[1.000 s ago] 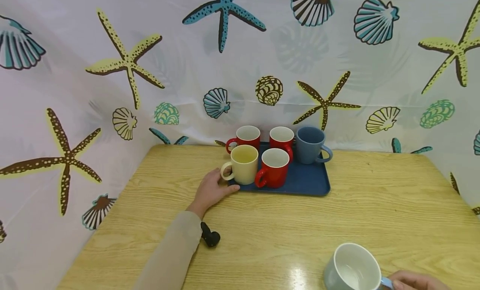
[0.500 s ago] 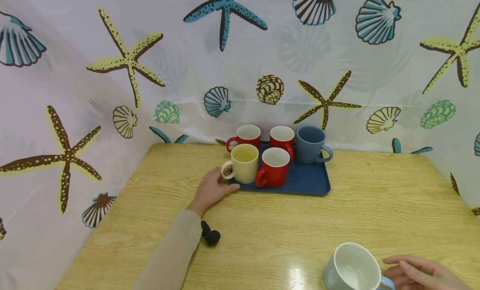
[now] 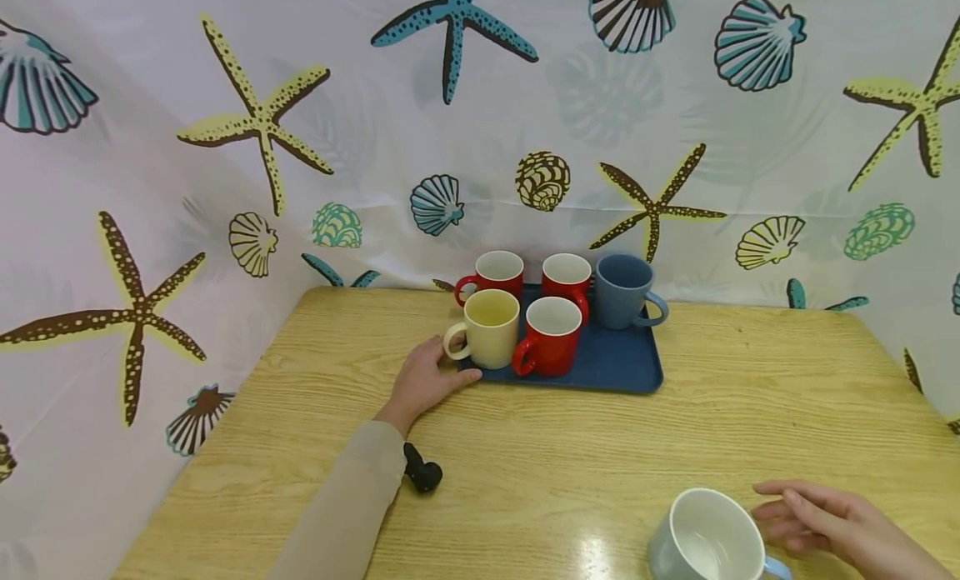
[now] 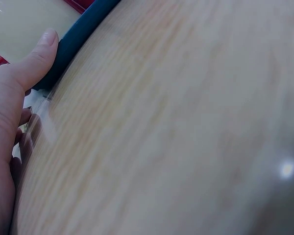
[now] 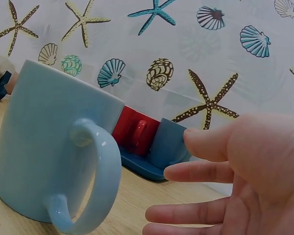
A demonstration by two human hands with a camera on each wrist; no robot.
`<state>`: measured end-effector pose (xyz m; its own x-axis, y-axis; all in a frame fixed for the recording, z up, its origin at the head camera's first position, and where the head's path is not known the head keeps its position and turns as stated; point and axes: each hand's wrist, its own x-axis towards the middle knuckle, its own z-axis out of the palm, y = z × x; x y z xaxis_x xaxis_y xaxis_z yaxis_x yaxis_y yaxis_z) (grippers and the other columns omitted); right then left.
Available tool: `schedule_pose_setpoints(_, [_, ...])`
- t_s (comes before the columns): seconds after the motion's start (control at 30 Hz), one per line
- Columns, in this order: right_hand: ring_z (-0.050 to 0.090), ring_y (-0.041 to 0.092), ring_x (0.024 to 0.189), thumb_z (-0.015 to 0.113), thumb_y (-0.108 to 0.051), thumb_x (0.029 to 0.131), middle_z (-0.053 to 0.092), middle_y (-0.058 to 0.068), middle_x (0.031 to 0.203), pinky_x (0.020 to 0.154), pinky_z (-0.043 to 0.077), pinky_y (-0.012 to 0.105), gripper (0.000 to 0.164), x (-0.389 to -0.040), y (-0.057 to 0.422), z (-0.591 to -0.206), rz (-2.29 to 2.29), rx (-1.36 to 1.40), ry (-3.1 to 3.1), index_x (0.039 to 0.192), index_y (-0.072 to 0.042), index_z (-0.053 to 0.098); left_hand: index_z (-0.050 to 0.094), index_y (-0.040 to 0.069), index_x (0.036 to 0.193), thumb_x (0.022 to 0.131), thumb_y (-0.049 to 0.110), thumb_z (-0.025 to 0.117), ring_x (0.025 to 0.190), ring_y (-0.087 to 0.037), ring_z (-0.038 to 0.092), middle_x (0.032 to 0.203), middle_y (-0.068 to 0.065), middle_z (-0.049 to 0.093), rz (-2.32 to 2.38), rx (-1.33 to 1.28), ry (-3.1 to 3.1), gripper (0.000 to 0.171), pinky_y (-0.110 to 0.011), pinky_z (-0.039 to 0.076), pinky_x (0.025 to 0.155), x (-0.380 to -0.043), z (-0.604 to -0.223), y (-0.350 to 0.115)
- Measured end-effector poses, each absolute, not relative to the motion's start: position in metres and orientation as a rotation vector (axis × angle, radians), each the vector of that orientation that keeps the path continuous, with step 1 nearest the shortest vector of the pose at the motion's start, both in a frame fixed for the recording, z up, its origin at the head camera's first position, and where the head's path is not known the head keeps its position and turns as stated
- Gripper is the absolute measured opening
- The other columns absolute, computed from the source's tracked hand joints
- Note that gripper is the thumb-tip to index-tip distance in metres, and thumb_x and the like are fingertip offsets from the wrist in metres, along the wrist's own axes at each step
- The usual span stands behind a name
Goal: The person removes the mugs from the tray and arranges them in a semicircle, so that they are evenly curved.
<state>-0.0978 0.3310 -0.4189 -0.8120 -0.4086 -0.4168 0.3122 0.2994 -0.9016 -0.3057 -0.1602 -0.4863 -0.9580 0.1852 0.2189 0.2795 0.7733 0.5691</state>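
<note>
Light-blue glossy ceramic mug (image 3: 707, 537) stands upright on the wood-grain table (image 3: 540, 447), let go within the last second by the right hand (image 3: 840, 522), fingers now loosely spread and empty, so set-down looks complete; left hand (image 3: 422, 382) grips the dark-blue rectangular tray (image 3: 618, 359) corner.

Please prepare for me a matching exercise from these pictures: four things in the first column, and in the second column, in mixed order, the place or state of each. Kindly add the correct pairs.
Things
1. Yellow mug
2. Darker blue mug
3. Pale blue mug
4. Right hand

Places and states
A. Standing on the table, off the tray
B. Fingers apart, holding nothing
C. At the left end of the tray's near row
D. At the right end of the tray's far row

Pairs: 1-C, 2-D, 3-A, 4-B
</note>
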Motion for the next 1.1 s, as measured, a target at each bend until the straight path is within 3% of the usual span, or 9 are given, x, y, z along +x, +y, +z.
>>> schedule_pose_setpoints(0.2, [0.052, 0.026, 0.099, 0.031, -0.034, 0.093, 0.051, 0.015, 0.115, 0.078, 0.044, 0.036, 0.049, -0.106, 0.327, -0.415, -1.565, -0.076, 2.009, 0.132, -0.004, 0.026, 0.045, 0.023, 0.123, 0.06, 0.07, 0.053, 0.118, -0.026, 0.032, 0.127, -0.003, 0.041, -0.958, -0.358, -2.815, 0.079, -0.045, 0.022, 0.096, -0.305, -0.486, -0.16])
schedule_pose_setpoints(0.7, [0.052, 0.033, 0.097, 0.033, -0.028, 0.093, 0.049, 0.024, 0.113, 0.077, 0.044, 0.04, 0.047, -0.127, 0.318, -0.413, -1.618, -0.178, 2.086, 0.131, -0.002, 0.024, 0.047, 0.024, 0.122, 0.059, 0.071, 0.054, 0.116, -0.023, 0.035, 0.125, -0.001, 0.044, -0.938, -0.338, -2.806, 0.079, -0.043, 0.025, 0.095, -0.307, -0.488, -0.161])
schedule_pose_setpoints(1.1, [0.051, 0.035, 0.098, 0.036, -0.033, 0.091, 0.049, 0.025, 0.112, 0.078, 0.043, 0.04, 0.052, -0.15, 0.311, -0.413, -1.638, -0.168, 2.106, 0.129, 0.002, 0.027, 0.051, 0.026, 0.114, 0.058, 0.071, 0.054, 0.105, -0.018, 0.043, 0.108, 0.006, 0.05, -0.93, -0.344, -2.792, 0.072, -0.039, 0.03, 0.091, -0.308, -0.489, -0.16])
